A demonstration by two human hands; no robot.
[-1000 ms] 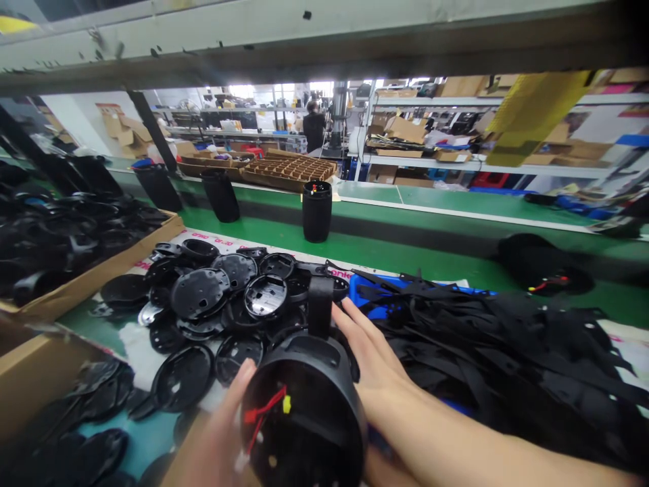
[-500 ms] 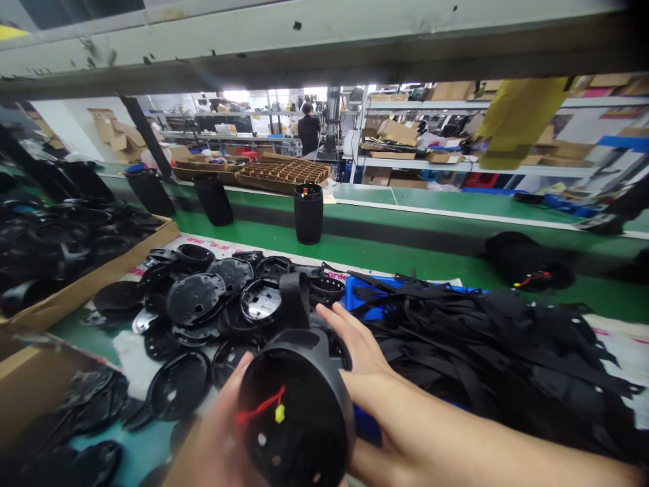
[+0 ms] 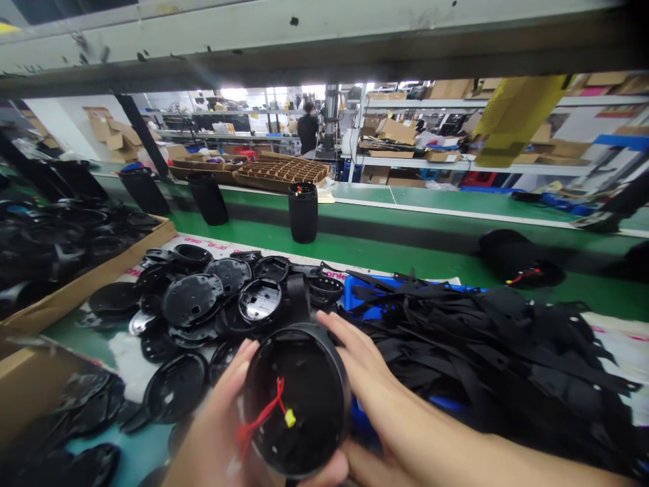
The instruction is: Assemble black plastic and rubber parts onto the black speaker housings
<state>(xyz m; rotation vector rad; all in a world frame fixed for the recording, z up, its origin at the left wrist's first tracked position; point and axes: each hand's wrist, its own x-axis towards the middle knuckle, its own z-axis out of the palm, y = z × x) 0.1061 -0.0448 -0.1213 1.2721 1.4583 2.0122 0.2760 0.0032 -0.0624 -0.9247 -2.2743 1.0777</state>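
And there was the black housing [image 3: 309, 392], clasped from either side: I had the left hand [image 3: 215, 416] curved along its left flank, the right hand [image 3: 368, 372] against its right, open end turned my way, presumably to keep the red wires [image 3: 267, 408] in sight! Round covers [image 3: 193, 301] lay beyond the housing, leftward, straps [image 3: 481, 365] to its right, likely for easy reach; past it ran the green desk [image 3: 248, 237], then cluttered shelves [image 3: 441, 160]

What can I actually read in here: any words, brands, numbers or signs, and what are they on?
"anko": pink print, repeated on the white sheet under the black parts; some copies are partly covered or blurred.
Reddish poster on the left: too blurred to read.
Cardboard boxes on the shelves: no readable text.
Black cylinder in the hands: none visible.
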